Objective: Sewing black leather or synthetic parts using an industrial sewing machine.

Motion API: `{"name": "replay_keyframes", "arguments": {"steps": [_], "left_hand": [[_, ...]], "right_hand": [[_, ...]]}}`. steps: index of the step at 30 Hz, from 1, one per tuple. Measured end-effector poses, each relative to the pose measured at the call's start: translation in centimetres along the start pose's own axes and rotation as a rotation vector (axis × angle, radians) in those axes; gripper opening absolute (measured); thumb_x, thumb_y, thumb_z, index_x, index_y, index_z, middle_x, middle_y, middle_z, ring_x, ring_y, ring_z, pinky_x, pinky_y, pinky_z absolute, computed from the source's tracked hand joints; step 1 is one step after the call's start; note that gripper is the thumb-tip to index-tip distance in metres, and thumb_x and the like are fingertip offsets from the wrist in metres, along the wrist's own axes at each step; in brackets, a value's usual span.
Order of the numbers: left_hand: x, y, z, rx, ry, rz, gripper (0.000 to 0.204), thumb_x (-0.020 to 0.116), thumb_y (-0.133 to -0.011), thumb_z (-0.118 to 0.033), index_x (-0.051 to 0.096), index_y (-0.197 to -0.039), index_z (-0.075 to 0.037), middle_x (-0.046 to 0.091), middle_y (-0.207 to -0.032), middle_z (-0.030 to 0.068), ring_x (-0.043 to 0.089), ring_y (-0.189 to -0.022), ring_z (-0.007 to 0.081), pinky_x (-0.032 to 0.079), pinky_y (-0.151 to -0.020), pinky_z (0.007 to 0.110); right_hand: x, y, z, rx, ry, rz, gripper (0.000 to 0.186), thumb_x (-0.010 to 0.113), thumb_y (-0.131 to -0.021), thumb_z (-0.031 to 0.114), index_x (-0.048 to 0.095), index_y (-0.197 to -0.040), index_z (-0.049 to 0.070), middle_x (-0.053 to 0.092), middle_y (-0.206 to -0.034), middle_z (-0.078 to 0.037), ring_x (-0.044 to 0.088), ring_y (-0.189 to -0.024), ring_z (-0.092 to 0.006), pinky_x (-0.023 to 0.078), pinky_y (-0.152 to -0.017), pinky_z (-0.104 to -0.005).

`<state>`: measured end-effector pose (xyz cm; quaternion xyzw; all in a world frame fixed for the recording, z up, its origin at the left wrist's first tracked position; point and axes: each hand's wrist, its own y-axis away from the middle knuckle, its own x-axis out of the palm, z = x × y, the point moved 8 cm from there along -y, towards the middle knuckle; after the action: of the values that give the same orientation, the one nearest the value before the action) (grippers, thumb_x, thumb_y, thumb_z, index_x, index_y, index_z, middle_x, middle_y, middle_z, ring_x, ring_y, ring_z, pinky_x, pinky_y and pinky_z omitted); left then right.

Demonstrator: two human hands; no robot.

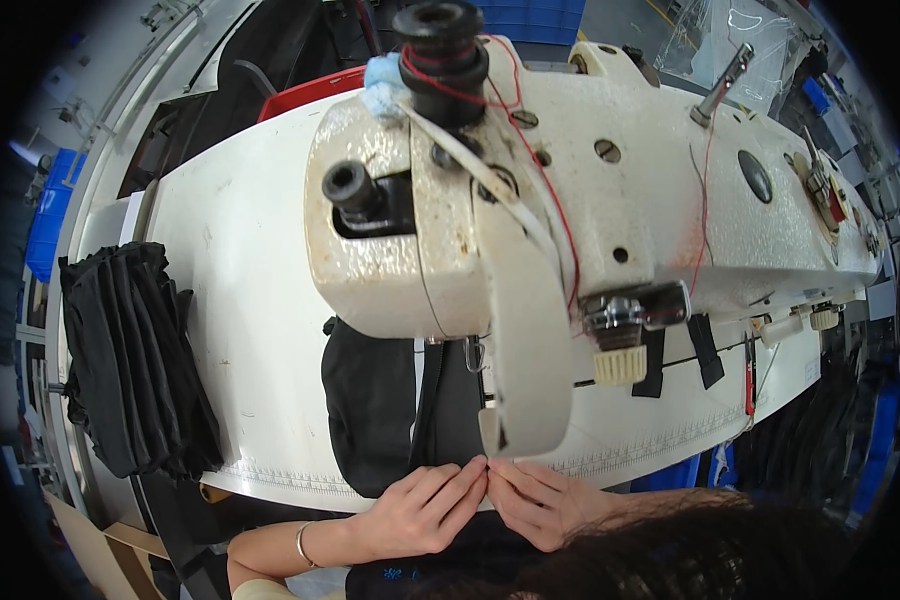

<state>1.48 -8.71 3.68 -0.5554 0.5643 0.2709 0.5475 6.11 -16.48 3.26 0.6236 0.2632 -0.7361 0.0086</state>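
A black fabric piece (370, 410) lies under the head of a white sewing machine (450, 260), with a narrow black strap (428, 400) along it. At its near right corner my left hand (420, 510), a bangle on its wrist, has its fingers bent and pressed together over the fabric's edge. My right hand (538, 505) is closed in a pinch just beside it, below the machine's pale curved guard (530, 360). The fingertips of both hands meet. What they pinch is too small and hidden to make out.
A stack of folded black fabric pieces (135, 360) sits on the left of the white table (260, 380). Right of the needle area lie two black strips (705, 352) and red-handled snips (750, 385). Red thread (560, 220) runs over the machine. A cardboard box (120, 550) stands lower left.
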Motion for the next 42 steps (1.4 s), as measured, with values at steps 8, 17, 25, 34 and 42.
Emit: {"name": "replay_keyframes", "arguments": {"steps": [8, 17, 25, 34, 42], "left_hand": [[-0.9, -1.9, 4.0, 0.017, -0.013, -0.027, 0.032, 0.060, -0.063, -0.007, 0.061, -0.092, 0.007, 0.059, -0.103, 0.0166, 0.056, -0.081, 0.0217, 0.049, -0.064, 0.027], [-0.4, -4.0, 9.1, 0.017, -0.040, -0.123, 0.028, 0.061, -0.064, -0.004, 0.064, -0.091, 0.001, 0.060, -0.096, 0.0153, 0.060, -0.084, 0.0281, 0.050, -0.069, 0.035], [0.2, -0.7, 14.4, -0.458, 0.322, -0.164, 0.025, 0.061, -0.063, 0.001, 0.066, -0.087, -0.002, 0.064, -0.094, 0.0134, 0.062, -0.084, 0.0291, 0.049, -0.072, 0.038], [-0.7, -2.6, 8.2, 0.050, -0.143, -0.171, 0.029, 0.060, -0.057, -0.008, 0.066, -0.085, -0.004, 0.060, -0.093, 0.0071, 0.056, -0.082, 0.0207, 0.046, -0.069, 0.034], [-0.2, -2.6, 9.2, -0.029, 0.072, -0.183, 0.039, 0.062, -0.053, -0.006, 0.064, -0.092, 0.001, 0.060, -0.090, 0.0122, 0.062, -0.082, 0.0277, 0.053, -0.069, 0.041]], "right_hand": [[0.9, -1.7, -3.9, 0.042, -0.013, 0.006, 0.036, 0.053, -0.065, 0.017, 0.062, -0.090, -0.007, 0.057, -0.104, -0.018, 0.055, -0.102, -0.0303, 0.044, -0.090, -0.0386], [1.6, -2.4, -9.0, 0.172, -0.036, -0.138, 0.016, 0.060, -0.064, 0.015, 0.061, -0.077, 0.005, 0.059, -0.087, -0.007, 0.057, -0.084, -0.0242, 0.049, -0.077, -0.0379], [2.1, -3.0, -9.0, 0.167, -0.024, -0.073, 0.009, 0.059, -0.061, 0.015, 0.059, -0.067, 0.008, 0.060, -0.084, -0.006, 0.053, -0.078, -0.0204, 0.045, -0.060, -0.0321], [5.3, -0.4, -8.5, 0.170, 0.102, -0.137, 0.011, 0.059, -0.059, 0.016, 0.051, -0.057, 0.010, 0.058, -0.083, -0.007, 0.053, -0.078, -0.0184, 0.043, -0.055, -0.0260], [1.5, -1.6, -10.3, 0.214, -0.032, -0.184, 0.010, 0.061, -0.059, 0.014, 0.053, -0.060, 0.008, 0.058, -0.088, -0.007, 0.056, -0.070, -0.0145, 0.044, -0.050, -0.0241]]}}
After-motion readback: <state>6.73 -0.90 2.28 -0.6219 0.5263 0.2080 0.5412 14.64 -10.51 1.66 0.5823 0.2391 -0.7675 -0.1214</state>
